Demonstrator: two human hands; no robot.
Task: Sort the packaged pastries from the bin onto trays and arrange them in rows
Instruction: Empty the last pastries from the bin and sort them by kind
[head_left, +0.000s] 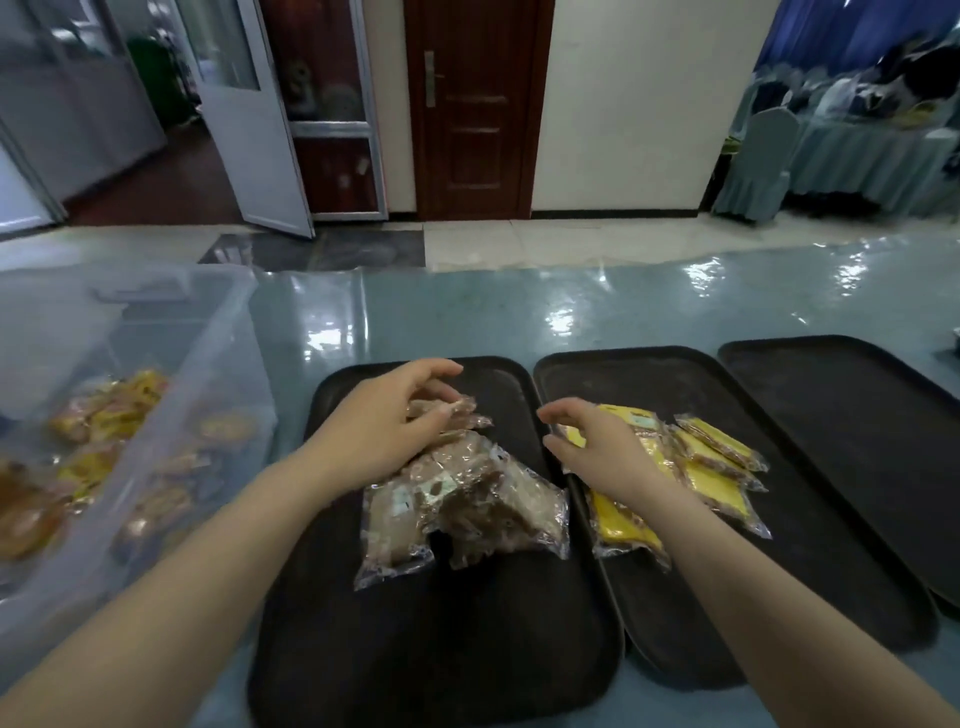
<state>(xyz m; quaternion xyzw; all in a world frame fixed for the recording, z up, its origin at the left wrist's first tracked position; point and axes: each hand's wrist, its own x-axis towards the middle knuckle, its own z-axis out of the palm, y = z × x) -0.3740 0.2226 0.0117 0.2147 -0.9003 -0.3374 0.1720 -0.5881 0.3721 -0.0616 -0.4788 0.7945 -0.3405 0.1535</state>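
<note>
Glossy blue-grey table (467, 312) under clear film, tiled floor and a dark wooden door (475, 104) behind it. 3 dark trays side by side on the table: left tray (415, 649), middle tray (831, 571), right tray (857, 389). Clear plastic bin (197, 374) sits at the left edge, with yellow and orange packaged pastries (104, 415) inside, blurred.

Left hand (379, 426) is over the far end of the left tray, fingers curled, thumb and fingertips pinching a small brown packet (447, 408) at its near-left end. The packet sits at the top of a loose heap of brown packaged pastries (467, 509) in clear wrap; the heap runs from under the palm toward the tray's middle.

Right hand (597, 447) is over the left part of the middle tray, fingers loosely curved, resting on the yellow packaged pastries (711, 467). Cannot tell if it grips one. About 5 yellow packs lie overlapped, not in rows.

Small printed labels show on the wrappers; text is too small and blurred to read. No brand legible.
</note>
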